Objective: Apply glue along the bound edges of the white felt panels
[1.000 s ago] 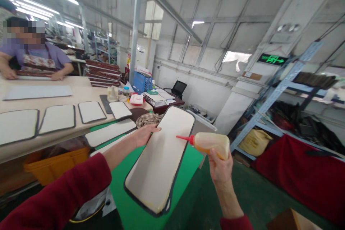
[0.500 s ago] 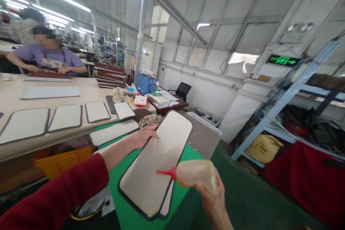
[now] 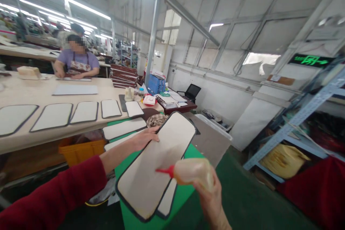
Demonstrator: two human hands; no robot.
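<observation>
A long white panel (image 3: 145,172) with rounded corners and a dark edge lies tilted in front of me. My left hand (image 3: 147,137) grips its upper left edge, thumb on the white face and the other fingers hidden beneath. In my right hand (image 3: 211,196) is a squeeze bottle (image 3: 192,171) of yellowish liquid, held on its side. Its red nozzle (image 3: 165,170) points left over the panel's face; whether the tip touches is unclear. Beneath the held panel, a second white panel (image 3: 167,199) partly shows on the green surface (image 3: 185,194).
Several dark-edged white panels (image 3: 84,111) line the long table (image 3: 27,86). A co-worker (image 3: 78,61) sits across it. An orange crate (image 3: 81,152) stands below the table edge. At right are a grey bin (image 3: 210,140) and a blue metal shelf (image 3: 293,125).
My view has turned left, so the surroundings sit further right. Both hands keep their holds on the panel and the squeeze bottle; the nozzle stays over the panel.
</observation>
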